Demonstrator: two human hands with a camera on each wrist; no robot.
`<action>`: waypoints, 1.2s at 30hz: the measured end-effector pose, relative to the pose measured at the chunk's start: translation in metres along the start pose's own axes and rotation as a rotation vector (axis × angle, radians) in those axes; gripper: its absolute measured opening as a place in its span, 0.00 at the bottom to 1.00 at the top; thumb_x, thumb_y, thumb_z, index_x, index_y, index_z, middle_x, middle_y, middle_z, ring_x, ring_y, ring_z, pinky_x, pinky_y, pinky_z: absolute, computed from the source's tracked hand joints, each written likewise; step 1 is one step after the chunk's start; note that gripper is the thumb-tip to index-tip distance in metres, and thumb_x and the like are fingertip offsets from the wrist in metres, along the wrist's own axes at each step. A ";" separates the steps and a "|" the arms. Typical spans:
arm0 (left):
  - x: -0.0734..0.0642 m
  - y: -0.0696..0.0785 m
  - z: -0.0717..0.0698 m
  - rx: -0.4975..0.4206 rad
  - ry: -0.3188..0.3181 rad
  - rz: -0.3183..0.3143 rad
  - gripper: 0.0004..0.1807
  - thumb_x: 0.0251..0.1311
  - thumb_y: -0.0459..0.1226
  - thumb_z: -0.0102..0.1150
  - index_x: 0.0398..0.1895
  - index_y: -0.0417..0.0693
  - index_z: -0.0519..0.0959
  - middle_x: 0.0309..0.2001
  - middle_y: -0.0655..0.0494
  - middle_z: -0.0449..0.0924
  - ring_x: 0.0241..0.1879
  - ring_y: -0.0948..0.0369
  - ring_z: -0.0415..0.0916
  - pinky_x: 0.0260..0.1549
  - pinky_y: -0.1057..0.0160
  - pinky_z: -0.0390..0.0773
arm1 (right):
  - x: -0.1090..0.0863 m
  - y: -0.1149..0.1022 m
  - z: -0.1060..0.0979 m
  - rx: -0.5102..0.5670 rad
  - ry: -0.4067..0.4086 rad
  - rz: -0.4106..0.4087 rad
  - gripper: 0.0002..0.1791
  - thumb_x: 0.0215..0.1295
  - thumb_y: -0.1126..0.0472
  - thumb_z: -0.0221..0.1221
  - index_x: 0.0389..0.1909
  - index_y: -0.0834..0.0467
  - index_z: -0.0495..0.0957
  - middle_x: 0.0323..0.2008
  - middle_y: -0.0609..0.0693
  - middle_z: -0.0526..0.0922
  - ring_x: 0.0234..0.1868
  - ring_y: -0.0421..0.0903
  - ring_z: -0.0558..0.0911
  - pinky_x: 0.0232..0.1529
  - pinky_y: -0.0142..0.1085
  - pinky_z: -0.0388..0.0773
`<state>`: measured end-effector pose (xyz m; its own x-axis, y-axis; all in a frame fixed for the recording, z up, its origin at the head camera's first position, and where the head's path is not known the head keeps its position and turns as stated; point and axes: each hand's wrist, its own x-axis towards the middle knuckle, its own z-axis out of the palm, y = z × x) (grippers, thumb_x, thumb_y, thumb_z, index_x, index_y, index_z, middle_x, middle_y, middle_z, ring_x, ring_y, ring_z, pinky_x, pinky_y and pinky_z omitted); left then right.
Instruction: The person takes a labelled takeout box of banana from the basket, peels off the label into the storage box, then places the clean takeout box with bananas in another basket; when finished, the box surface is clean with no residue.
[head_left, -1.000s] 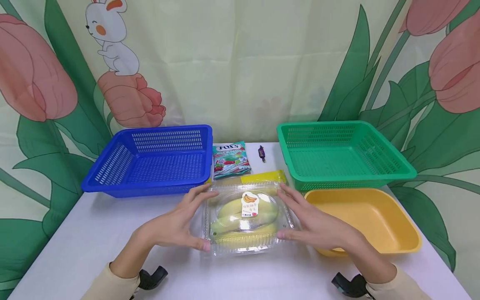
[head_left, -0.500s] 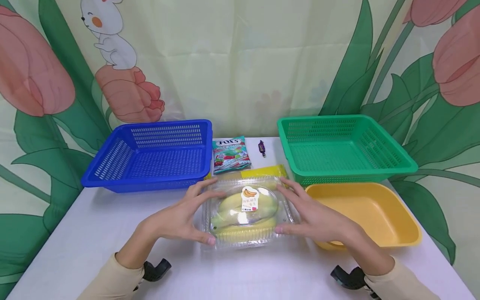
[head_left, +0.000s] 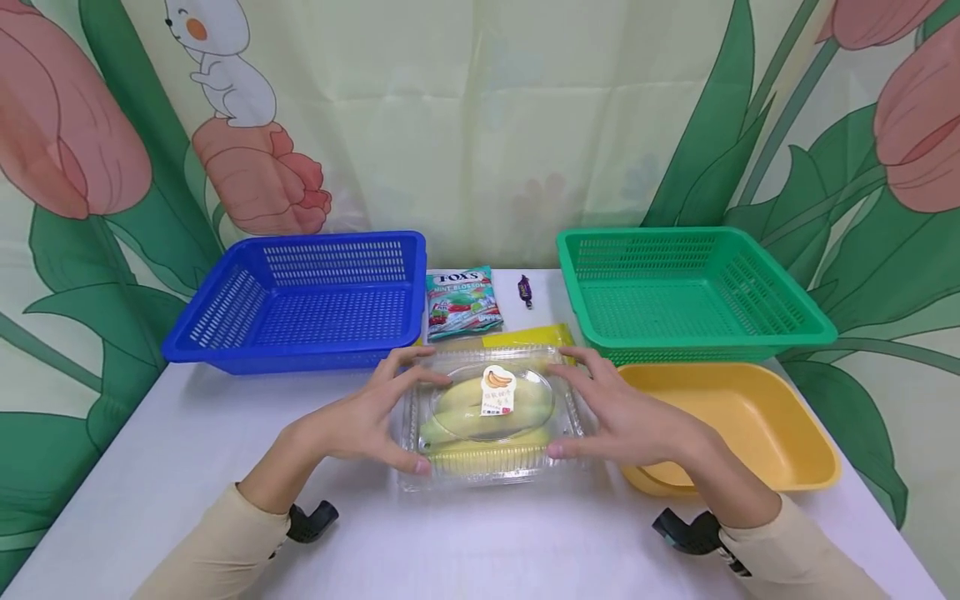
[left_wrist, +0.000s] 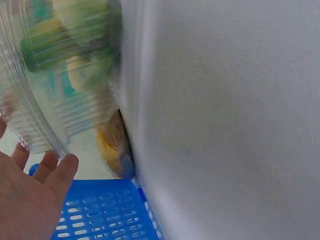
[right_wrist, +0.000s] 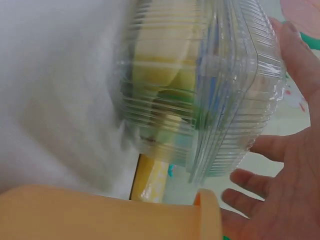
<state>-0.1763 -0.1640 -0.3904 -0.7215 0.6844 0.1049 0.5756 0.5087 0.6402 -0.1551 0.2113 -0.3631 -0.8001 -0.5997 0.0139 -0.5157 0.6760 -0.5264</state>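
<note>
Head view: across the upper half of the frame hangs a cloth backdrop (head_left: 517, 142) printed with tulips, and a white desk (head_left: 480, 537) spreads over the lower half. At the middle right stands a green basket (head_left: 712, 352), and at the middle left a blue basket (head_left: 300, 360). Just below the green one, toward the lower right, is a yellow tub (head_left: 738, 429). A closed clear plastic box (head_left: 480, 477) lies in the lower centre of the frame, between the two hands; whether its base touches the desk is hard to tell. The left hand (head_left: 360, 421) is at the box's left side and the right hand (head_left: 626, 417) at its right side, both with fingers spread, thumbs apart at the near edge and fingertips over the lid's sides. Bananas (head_left: 450, 425) show pale yellow and greenish through the plastic. Just above the box in the frame, partly hidden by it, lies a yellow packet (head_left: 531, 336). Farther up, right of the blue basket, is a green FOX'S bag (head_left: 465, 307). A banana-picture label (head_left: 498, 392) sits on the lid, and a small purple wrapped candy (head_left: 525, 292) lies at upper centre, near the bag
</note>
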 end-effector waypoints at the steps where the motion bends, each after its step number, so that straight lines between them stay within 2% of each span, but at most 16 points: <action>1: 0.000 0.000 0.000 0.000 0.001 -0.002 0.54 0.39 0.63 0.79 0.73 0.64 0.67 0.80 0.58 0.39 0.80 0.45 0.36 0.62 0.24 0.61 | 0.002 -0.001 -0.001 -0.009 0.002 -0.017 0.48 0.63 0.32 0.64 0.78 0.47 0.59 0.80 0.56 0.46 0.78 0.62 0.52 0.66 0.65 0.69; 5: -0.002 -0.001 0.001 -0.009 0.010 -0.018 0.54 0.38 0.63 0.79 0.73 0.65 0.67 0.80 0.58 0.40 0.79 0.43 0.38 0.61 0.23 0.61 | 0.014 -0.004 0.001 -0.045 0.046 -0.152 0.37 0.69 0.40 0.63 0.75 0.46 0.66 0.78 0.53 0.54 0.78 0.57 0.52 0.66 0.63 0.69; 10: -0.007 -0.001 0.009 -0.029 0.003 -0.043 0.53 0.38 0.63 0.79 0.72 0.66 0.68 0.80 0.60 0.41 0.79 0.44 0.39 0.61 0.24 0.63 | 0.032 -0.009 0.013 -0.121 0.110 -0.360 0.26 0.65 0.48 0.69 0.64 0.45 0.79 0.71 0.52 0.70 0.74 0.55 0.61 0.67 0.58 0.69; 16: -0.005 -0.003 0.015 -0.036 -0.008 -0.025 0.53 0.39 0.62 0.80 0.72 0.66 0.68 0.80 0.62 0.40 0.80 0.47 0.37 0.62 0.26 0.63 | 0.042 -0.012 0.022 -0.150 0.155 -0.469 0.13 0.63 0.54 0.72 0.49 0.45 0.86 0.63 0.50 0.78 0.70 0.60 0.68 0.67 0.59 0.68; 22: -0.001 -0.003 0.011 -0.026 -0.003 -0.010 0.52 0.39 0.62 0.80 0.72 0.67 0.68 0.80 0.61 0.40 0.79 0.46 0.37 0.62 0.26 0.64 | 0.051 -0.013 0.022 -0.123 0.164 -0.493 0.05 0.64 0.58 0.71 0.38 0.46 0.87 0.59 0.48 0.82 0.69 0.60 0.69 0.69 0.58 0.67; 27: 0.001 -0.003 0.007 -0.024 0.001 0.004 0.52 0.40 0.61 0.80 0.72 0.65 0.68 0.80 0.59 0.40 0.79 0.45 0.36 0.62 0.25 0.62 | 0.056 -0.016 0.022 -0.100 0.153 -0.480 0.03 0.66 0.59 0.69 0.34 0.48 0.85 0.58 0.49 0.82 0.69 0.59 0.70 0.70 0.56 0.66; 31: 0.002 -0.004 0.005 -0.022 0.001 0.003 0.52 0.40 0.61 0.80 0.72 0.63 0.68 0.80 0.59 0.39 0.80 0.44 0.36 0.62 0.24 0.62 | 0.057 -0.017 0.022 -0.069 0.116 -0.432 0.04 0.70 0.60 0.65 0.35 0.47 0.81 0.60 0.50 0.81 0.68 0.54 0.70 0.70 0.53 0.68; 36: -0.001 0.001 0.004 -0.002 0.004 -0.033 0.53 0.39 0.64 0.79 0.72 0.65 0.69 0.81 0.64 0.38 0.80 0.47 0.37 0.64 0.27 0.62 | 0.057 -0.016 0.022 -0.018 0.085 -0.384 0.03 0.78 0.58 0.56 0.41 0.50 0.77 0.64 0.50 0.77 0.68 0.51 0.69 0.70 0.50 0.67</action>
<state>-0.1739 -0.1621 -0.3933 -0.7416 0.6652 0.0863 0.5505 0.5301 0.6449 -0.1856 0.1565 -0.3723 -0.5698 -0.7733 0.2780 -0.7875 0.4171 -0.4538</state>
